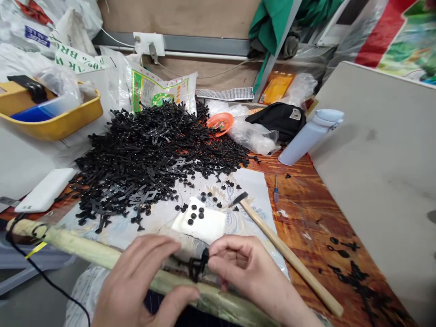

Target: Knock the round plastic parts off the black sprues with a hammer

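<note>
Between my hands is a small black plastic part (196,268), partly hidden and blurred. The fingertips of my right hand (243,261) pinch its right end. On the left side, my left hand (131,284) is curved with thumb and fingers apart, close to the part and holding nothing that I can see. Just beyond them lies a white pad (211,225) bearing several round black caps (194,215). A hammer (286,252) with a wooden handle rests to the right, its head near the pad.
A large heap of black plastic parts (153,145) covers the back left. A pale pole (85,247) runs along the front edge. At the right are a screwdriver (276,193), a light blue bottle (306,141) and loose black parts (357,277). A yellow basket (68,125) stands left.
</note>
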A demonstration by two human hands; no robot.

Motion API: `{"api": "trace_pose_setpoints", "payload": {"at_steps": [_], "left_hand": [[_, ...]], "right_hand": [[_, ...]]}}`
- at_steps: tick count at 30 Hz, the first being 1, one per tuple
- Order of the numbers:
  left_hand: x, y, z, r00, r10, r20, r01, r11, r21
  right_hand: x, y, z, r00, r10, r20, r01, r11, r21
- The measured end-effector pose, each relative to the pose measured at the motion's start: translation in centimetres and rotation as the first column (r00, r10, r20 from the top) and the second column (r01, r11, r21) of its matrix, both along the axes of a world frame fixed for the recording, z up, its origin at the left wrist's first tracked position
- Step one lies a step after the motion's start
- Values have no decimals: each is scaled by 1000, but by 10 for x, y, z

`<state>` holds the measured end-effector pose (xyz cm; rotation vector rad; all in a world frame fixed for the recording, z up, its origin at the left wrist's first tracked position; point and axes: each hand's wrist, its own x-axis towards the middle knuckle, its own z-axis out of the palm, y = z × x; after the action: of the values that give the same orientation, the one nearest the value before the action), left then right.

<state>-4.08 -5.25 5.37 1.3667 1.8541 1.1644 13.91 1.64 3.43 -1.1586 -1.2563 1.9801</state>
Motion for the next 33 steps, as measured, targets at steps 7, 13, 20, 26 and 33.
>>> {"api": "trace_pose_setpoints", "payload": {"at_steps": [7,13,20,26,33], "left_hand": [[-1,40,-12,882,-358,306,467,750,-469],[-2,40,-30,859,-318,400,486,751,-446],[-8,34,-46,826,18,564,286,849,-445],[-10,51,-58,794,164,586,157,875,-457],[-4,58,-61,815,175,553,125,878,-461]], "right_hand": [[-17,-5,-15,990,63,-125,-77,991,-111],[-16,-3,-33,988,6,-155,-26,991,-131],[41,27,-46,784,-440,438,69,763,643],[78,57,-83,225,-593,773,-346,693,632],[62,51,-86,201,-600,774,-376,682,627]]}}
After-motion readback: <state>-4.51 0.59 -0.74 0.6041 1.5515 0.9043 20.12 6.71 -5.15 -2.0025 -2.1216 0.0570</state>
